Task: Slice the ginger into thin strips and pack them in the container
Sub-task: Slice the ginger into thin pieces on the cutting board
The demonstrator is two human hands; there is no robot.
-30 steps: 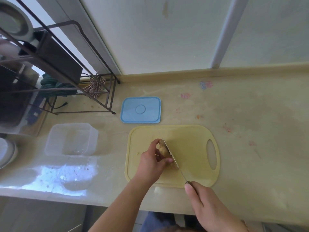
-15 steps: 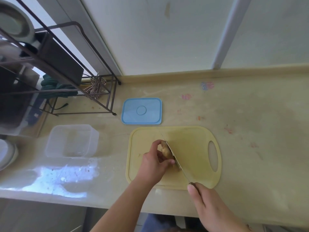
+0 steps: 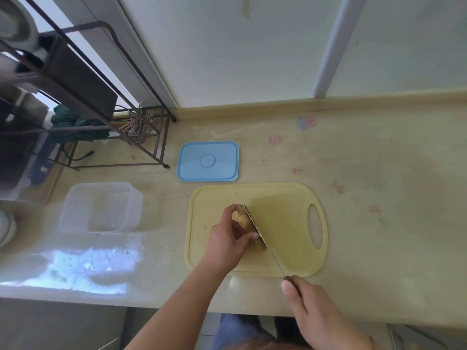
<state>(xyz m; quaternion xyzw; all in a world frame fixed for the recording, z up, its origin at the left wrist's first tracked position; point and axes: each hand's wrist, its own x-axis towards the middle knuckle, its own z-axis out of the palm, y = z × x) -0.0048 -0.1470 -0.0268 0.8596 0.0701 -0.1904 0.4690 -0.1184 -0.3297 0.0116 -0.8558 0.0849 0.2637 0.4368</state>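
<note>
A pale knob of ginger [image 3: 243, 219] lies on the yellow cutting board [image 3: 285, 213]. My left hand [image 3: 228, 238] pinches it from the left, fingers curled over it. My right hand [image 3: 316, 314], at the counter's front edge, grips the handle of a knife [image 3: 257, 231]. The blade runs diagonally up-left and sits against the ginger's right side. A clear plastic container [image 3: 101, 207] stands empty to the left of the board. Its blue lid [image 3: 208, 160] lies flat behind the board.
A dark metal rack [image 3: 83, 97] with a green cloth and a checked cloth stands at the back left. The white wall runs along the counter's far edge. A white dish [image 3: 6, 226] shows at the left edge. Sunlight glares on the counter front left.
The knife blade has slid a little along the ginger, and my right hand has shifted slightly right. My left hand keeps its hold on the ginger.
</note>
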